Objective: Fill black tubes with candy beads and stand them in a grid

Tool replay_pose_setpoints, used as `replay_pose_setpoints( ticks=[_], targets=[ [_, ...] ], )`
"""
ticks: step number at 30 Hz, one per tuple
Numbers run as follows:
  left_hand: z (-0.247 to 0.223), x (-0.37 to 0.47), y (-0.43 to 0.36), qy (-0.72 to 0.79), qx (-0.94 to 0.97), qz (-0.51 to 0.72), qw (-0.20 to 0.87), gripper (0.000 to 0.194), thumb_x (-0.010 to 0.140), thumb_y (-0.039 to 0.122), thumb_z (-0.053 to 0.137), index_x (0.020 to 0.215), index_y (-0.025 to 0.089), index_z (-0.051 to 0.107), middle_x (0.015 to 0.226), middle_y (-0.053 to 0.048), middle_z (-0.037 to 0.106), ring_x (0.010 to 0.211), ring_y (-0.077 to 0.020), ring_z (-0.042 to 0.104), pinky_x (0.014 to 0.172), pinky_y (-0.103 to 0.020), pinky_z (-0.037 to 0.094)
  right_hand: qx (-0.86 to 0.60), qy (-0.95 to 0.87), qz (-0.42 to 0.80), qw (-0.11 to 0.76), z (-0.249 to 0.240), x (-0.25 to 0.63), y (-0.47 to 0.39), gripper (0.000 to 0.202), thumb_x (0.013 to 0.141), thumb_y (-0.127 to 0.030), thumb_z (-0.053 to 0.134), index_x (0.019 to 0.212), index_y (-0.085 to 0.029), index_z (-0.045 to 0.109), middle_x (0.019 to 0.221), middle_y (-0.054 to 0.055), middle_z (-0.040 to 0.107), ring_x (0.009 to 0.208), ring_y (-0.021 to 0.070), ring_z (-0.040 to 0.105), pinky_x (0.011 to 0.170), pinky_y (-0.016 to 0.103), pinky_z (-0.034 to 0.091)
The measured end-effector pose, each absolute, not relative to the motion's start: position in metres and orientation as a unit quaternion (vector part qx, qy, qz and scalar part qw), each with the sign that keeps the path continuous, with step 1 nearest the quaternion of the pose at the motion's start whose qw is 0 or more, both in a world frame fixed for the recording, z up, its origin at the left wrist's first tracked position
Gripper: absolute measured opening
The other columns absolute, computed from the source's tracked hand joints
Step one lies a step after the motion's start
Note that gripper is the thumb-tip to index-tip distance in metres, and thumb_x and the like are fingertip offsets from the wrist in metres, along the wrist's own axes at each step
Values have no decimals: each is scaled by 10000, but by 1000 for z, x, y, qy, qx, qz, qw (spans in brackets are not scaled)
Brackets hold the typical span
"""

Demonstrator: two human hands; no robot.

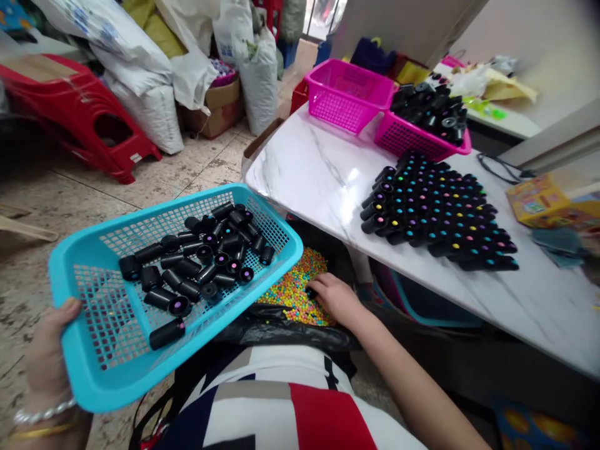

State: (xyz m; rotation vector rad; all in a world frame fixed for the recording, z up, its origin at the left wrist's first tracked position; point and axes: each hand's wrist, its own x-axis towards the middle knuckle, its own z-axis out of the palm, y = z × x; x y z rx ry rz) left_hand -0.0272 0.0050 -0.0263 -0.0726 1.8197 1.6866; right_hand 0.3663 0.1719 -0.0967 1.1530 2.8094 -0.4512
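My left hand [51, 350] grips the near left end of a blue plastic basket [276, 269], thumb over the rim, and holds it tilted. Many short black tubes [187, 269] lie loose in it; some show a purple, pink or blue dot in the end. My right hand [335, 300] reaches into a black plastic bag [281, 334] of small multicoloured beads [300, 281]. Its fingers are closed on a small black piece [310, 292], apparently a tube, mostly hidden by the fingers and beads. The basket's right end overhangs part of the bag.
On the marble-patterned table [314, 181] many black tubes [435, 206] lie stacked, coloured ends facing me. Behind them are a pink basket [349, 94] and another pink basket [407, 140] heaped with black tubes. Red stools [79, 112] and white sacks [154, 112] stand at left.
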Motion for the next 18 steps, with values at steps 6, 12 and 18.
replay_pose_setpoints(
  ticks=[6,12,18],
  targets=[
    [-25,-26,7,701,-86,638,306,239,649,277,716,887,253,715,794,102,700,726,-160,614,765,-222,554,358,828,-422,-88,-79,357,161,355,796,-146,652,1141,-225,680,1046,52,685,911,174,628,860,314,503],
    [-31,-31,5,696,-69,634,330,265,679,291,702,942,262,723,793,84,716,759,-227,650,774,-330,582,402,652,-613,-194,-75,363,162,396,719,-297,760,1100,-208,699,1019,39,707,874,178,647,812,317,523],
    [-23,-20,6,688,-84,632,347,139,756,282,652,884,272,705,792,94,720,759,-220,667,719,-316,594,391,698,-561,-214,-64,356,167,345,747,-221,732,1089,-216,695,1090,54,678,976,187,633,881,330,511]
  ],
)
